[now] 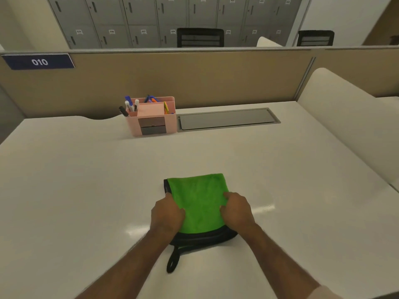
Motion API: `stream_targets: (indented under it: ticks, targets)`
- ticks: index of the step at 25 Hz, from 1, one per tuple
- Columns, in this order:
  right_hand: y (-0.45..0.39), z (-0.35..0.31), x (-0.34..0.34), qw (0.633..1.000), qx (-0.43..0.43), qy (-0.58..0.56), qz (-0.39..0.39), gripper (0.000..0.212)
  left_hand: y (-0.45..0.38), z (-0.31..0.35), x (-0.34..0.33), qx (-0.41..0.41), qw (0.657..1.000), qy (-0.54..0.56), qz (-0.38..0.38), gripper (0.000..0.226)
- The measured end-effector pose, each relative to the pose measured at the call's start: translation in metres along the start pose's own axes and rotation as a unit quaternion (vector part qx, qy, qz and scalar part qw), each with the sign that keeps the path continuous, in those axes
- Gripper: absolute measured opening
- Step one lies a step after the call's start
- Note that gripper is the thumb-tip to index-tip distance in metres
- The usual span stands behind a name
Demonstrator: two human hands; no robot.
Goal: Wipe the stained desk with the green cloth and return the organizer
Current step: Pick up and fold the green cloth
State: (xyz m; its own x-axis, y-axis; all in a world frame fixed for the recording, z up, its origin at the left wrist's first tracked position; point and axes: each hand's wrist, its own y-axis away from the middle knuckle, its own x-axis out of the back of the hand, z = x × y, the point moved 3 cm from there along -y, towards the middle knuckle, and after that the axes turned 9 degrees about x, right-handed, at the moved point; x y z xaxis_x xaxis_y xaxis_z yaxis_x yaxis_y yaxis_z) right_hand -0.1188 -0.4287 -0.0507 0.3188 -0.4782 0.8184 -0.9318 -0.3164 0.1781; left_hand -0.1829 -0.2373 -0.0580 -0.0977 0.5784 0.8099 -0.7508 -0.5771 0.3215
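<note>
The green cloth (199, 201), folded, with a black edge and a black loop at its near side, lies flat on the white desk (75, 190) in front of me. My left hand (167, 214) presses on its left edge with fingers curled over the fabric. My right hand (237, 209) does the same on its right edge. The pink organizer (151, 119), full of pens and markers, stands upright at the back of the desk against the partition, apart from both hands. I see no stain on the desk surface.
A grey cable cover plate (228, 119) is set into the desk just right of the organizer. A beige partition (194, 78) with a "010" sign (40, 61) closes the back. A white curved divider (349, 126) bounds the right side. Lockers and chairs stand beyond.
</note>
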Motion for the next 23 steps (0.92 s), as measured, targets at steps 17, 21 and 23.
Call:
stream_targets:
  ticks: [17,21,23]
  targets:
    - [-0.11,0.062,0.189,0.991,-0.04,-0.041,0.12,0.038,-0.044,0.193,-0.006,-0.089,0.963,0.243,-0.074,0.036]
    - [-0.153,0.115,0.23,0.98,-0.052,-0.025,0.19,0.034,-0.065,0.27,-0.035,-0.131,0.952,0.274,-0.048,0.037]
    - [-0.174,0.142,0.246,0.976,-0.042,-0.029,0.21,0.038,-0.076,0.303,-0.055,-0.136,0.948,0.285,-0.044,0.038]
